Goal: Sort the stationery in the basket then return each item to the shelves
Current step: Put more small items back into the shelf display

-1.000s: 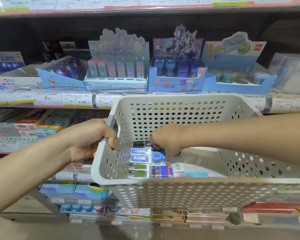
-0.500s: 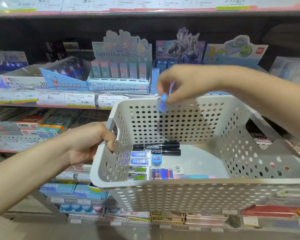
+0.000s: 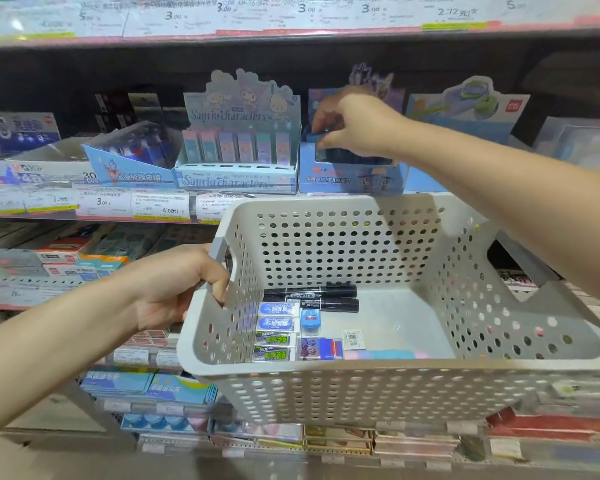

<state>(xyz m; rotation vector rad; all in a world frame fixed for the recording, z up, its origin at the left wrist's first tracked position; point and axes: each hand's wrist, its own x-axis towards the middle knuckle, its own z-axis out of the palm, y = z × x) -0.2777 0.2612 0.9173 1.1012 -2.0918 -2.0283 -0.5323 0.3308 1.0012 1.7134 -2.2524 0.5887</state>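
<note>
Stationery shelves [image 3: 101, 216] behind. Left hand [image 3: 174, 289] gripping perforated basket [image 3: 361, 393] by its handle; right hand [image 3: 357, 123] pinching blue item [image 3: 317, 138] over blue display box [image 3: 347, 174] (markers [image 3: 312, 297], erasers [image 3: 278, 327] in basket).

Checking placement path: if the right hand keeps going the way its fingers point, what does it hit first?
Most likely the dark items inside the blue display box; the right hand is already at its open top, fingers pointing down-left into it. Depth is unclear.

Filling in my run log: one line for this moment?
left hand: holds basket handle | right hand: at blue display box, grip contents unclear | markers: in basket
</note>
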